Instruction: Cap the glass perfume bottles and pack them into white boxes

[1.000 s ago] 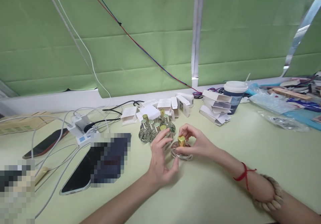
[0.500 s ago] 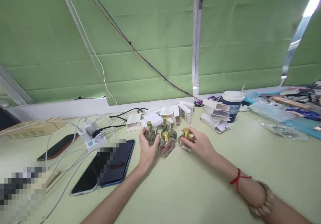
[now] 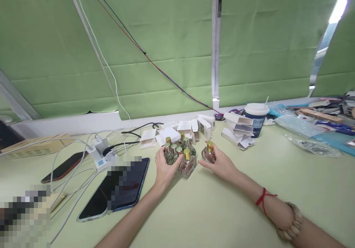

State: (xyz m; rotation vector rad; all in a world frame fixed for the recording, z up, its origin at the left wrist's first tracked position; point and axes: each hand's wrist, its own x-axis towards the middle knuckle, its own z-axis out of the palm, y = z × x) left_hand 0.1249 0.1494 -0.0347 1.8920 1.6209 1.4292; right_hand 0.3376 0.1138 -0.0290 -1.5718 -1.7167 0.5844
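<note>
Glass bottles (image 3: 189,167) cluster at the frame's centre on the counter (image 3: 238,214), with a lone bottle (image 3: 206,156) just right of them. They look smooth, slippery and breakable, probably best held round the body. The left hand (image 3: 165,169) curves round the cluster's left side, the right hand (image 3: 222,164) round the lone bottle; whether either actually grips, I cannot tell. White boxes (image 3: 168,134) lie behind.

A person's left hand (image 3: 165,169) curves around the left of the bottle cluster (image 3: 188,163), thumb parted from fingers; the right hand (image 3: 222,165) arches just right of it, thumb extended, forearms (image 3: 142,207) angled inward.
</note>
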